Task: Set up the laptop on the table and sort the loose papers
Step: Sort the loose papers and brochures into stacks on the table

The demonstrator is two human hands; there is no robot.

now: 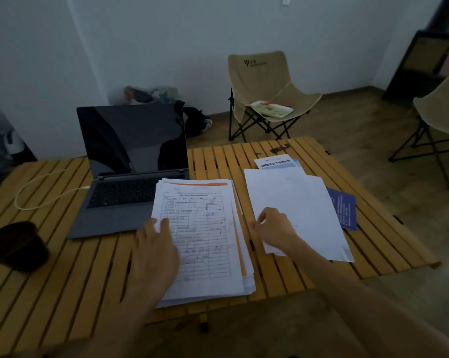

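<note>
Dim light. I noted the laptop (130, 166) open on the slatted table (63, 267), lid upright, screen dark, at the left-centre. A white cable (37, 188) ran from its left side and looped on the slats.

The stack (205, 236) of papers lay in front of me, its top-left corner over the laptop's right palm rest. Top sheet was a ruled form with handwriting; an orange edge showed along the right side of the pile.

My left hand (156, 244) lay flat on the stack's left edge, fingers straight and slightly spread, pressing, holding nothing.

My right hand (272, 226) was on the blank sheets (301, 210), a second pile just right of the stack. The fingers were curled at the sheets' left edge; I could not tell whether they pinched a sheet or only rested on it.

A blue booklet (344, 208) stuck out from under the sheets on the right, a printed leaflet (276, 162) at their far end. A small dark object (280, 148) lay beyond, near the far edge.

A dark cup (17, 245) sat at the table's left. Two folding chairs stood behind; the nearer-centre chair (267, 83) held a tray (272, 108).
</note>
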